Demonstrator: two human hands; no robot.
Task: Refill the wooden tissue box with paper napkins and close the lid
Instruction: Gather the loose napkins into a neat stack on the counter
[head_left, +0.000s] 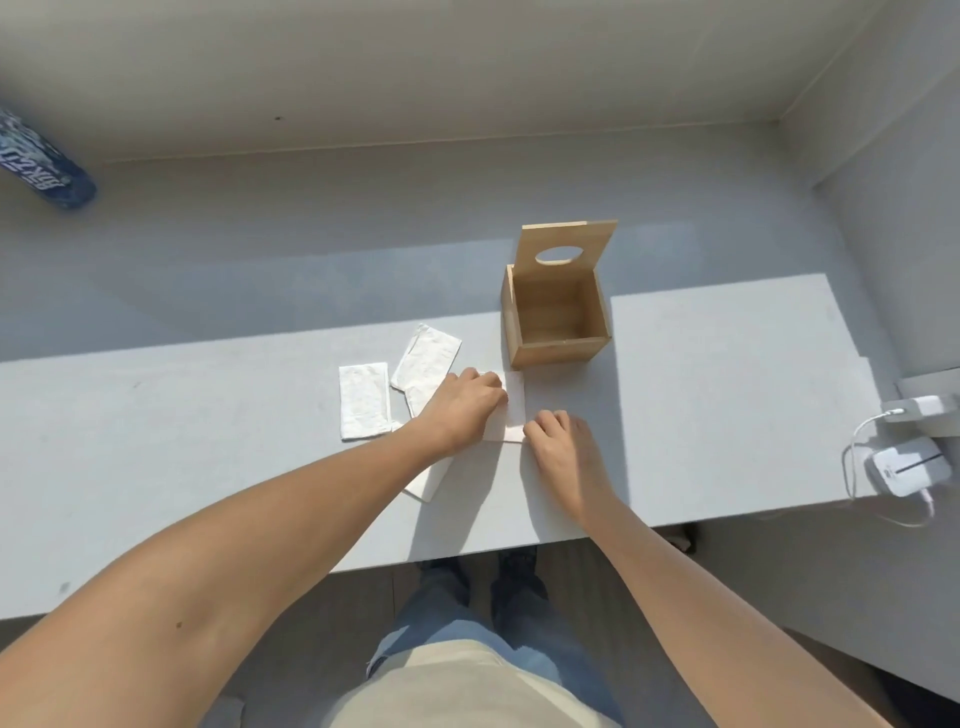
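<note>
A: Where does the wooden tissue box (556, 322) stand?

B: On the tabletop (727, 405), at about one o'clock from the hands, its lid (569, 249) swung up and back, the inside bare as far as I can see.

A: And the napkins?

B: Both hands work one napkin (511, 410) just in front of the box. The left hand (462, 408) presses down on it with curled fingers; the right hand (563, 441) pinches its near edge with bent fingers. Two more folded napkins (363, 400) lie at nine o'clock from the left hand, and another (428, 480) shows under the left wrist.

A: How will they handle?

B: Light, limp and easily creased, I judge. Best pinched by the folded edge and kept flat, since loose corners may catch on the box rim. The lid looks stiff; push it down by its free top edge
</note>
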